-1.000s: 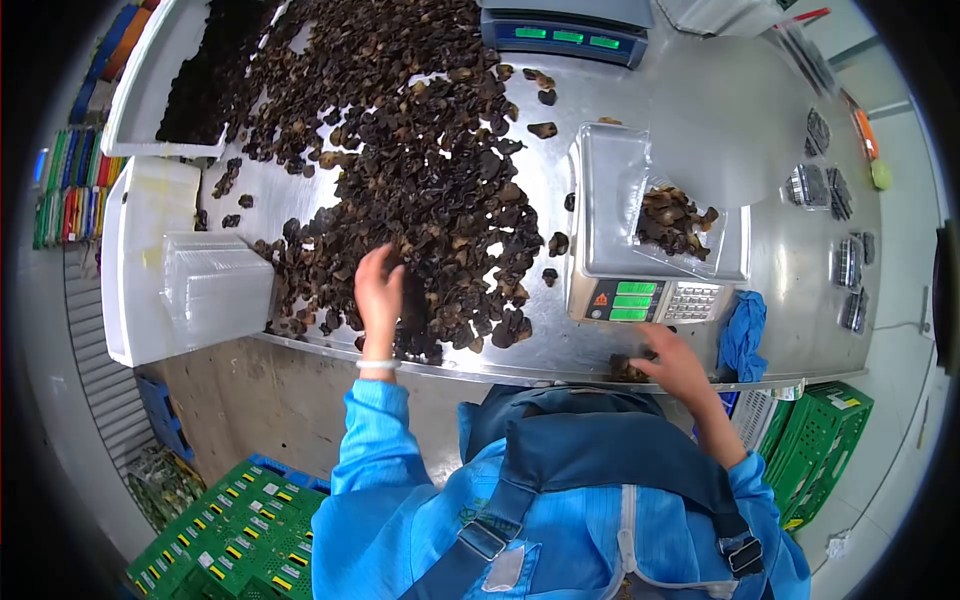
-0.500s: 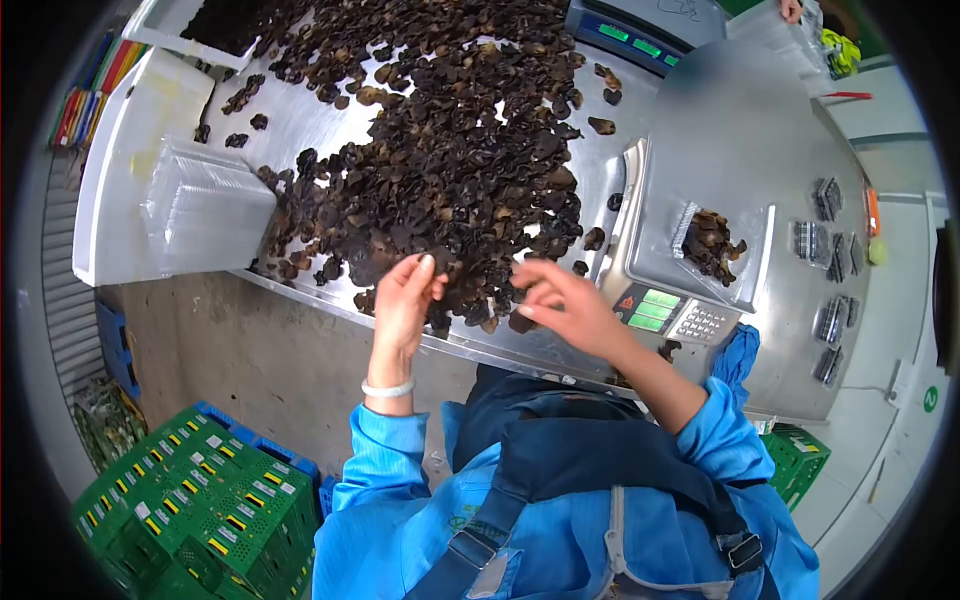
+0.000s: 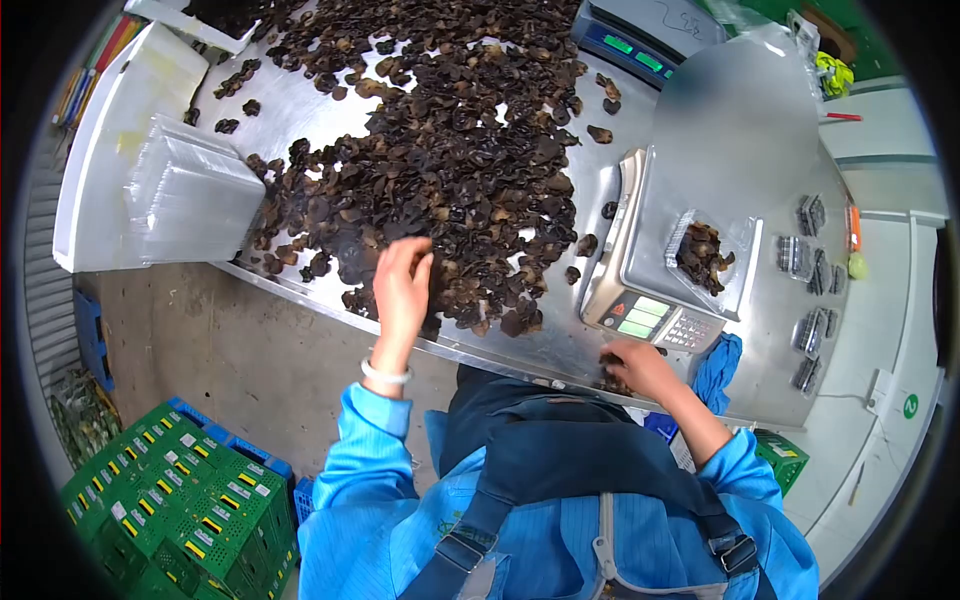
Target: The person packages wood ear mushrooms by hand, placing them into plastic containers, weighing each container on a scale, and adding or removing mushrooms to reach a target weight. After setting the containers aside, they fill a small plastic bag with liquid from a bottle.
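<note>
My left hand [image 3: 402, 295] is over the near edge of a large pile of dark brown wood ear mushrooms [image 3: 470, 190], fingers stretched forward and slightly apart, with nothing visible in them. At the table's front edge, just below the scale [image 3: 640, 320], my right hand [image 3: 645, 370] has its fingers curled round a small clump of dark wood ear [image 3: 612, 368]. On the scale's pan sits an open clear plastic tray [image 3: 675, 255] with wood ear pieces [image 3: 703, 258] in it.
Stacked clear trays [image 3: 195, 195] lean in a white bin [image 3: 95, 180] at left. Several filled packs [image 3: 795, 255] lie at right, and a blue cloth [image 3: 716, 375] lies by the scale. A second scale [image 3: 640, 45] stands at the back. Green crates [image 3: 180, 500] are on the floor.
My right hand has moved from above the pile to the right, down to the table edge below the scale. My left hand stays over the pile, its fingers loosened from a pinch.
</note>
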Motion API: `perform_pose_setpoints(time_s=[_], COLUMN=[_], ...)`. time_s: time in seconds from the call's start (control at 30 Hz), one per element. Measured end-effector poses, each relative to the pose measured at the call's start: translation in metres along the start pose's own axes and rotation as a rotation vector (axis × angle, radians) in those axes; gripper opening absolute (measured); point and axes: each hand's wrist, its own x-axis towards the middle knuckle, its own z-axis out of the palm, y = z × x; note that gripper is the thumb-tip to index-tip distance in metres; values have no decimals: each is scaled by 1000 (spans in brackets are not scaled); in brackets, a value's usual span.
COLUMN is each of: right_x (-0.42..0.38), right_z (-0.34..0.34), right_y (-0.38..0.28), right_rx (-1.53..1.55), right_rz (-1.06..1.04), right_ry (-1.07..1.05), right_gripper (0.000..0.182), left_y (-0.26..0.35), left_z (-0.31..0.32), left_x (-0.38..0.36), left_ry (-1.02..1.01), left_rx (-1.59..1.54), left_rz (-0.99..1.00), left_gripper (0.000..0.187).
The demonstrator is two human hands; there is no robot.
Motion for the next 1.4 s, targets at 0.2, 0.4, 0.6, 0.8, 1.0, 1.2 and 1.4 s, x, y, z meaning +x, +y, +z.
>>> perform_pose_setpoints(time_s=[0.2, 0.4, 0.6, 0.8, 1.0, 1.2, 1.4], right_x=[28, 166, 251, 190, 63, -18, -6], right_z=[-11, -48, -26, -11, -77, -124, -118], right_y=[-31, -131, -113, -108, -61, 36, 85], right_rx=[-135, -401, -203, 413, 538, 528, 102], right_rz=[-171, -405, -251, -329, -244, 26, 186], right_ry=[344, 704, 778, 870, 1013, 1193, 1073], right_gripper=[49, 53, 12, 15, 24, 27, 50], left_y=[-6, 14, 17, 62, 194, 285, 297], left_z=[43, 26, 64, 57, 85, 200, 198], left_x=[44, 63, 84, 57, 44, 34, 25], left_ry=[-137, -78, -393, -336, -456, -602, -496], left_rx=[354, 61, 319, -79, -298, -546, -193], left_rz=[252, 72, 338, 217, 304, 475, 561], left_gripper=[26, 27, 59, 21, 21, 30, 38])
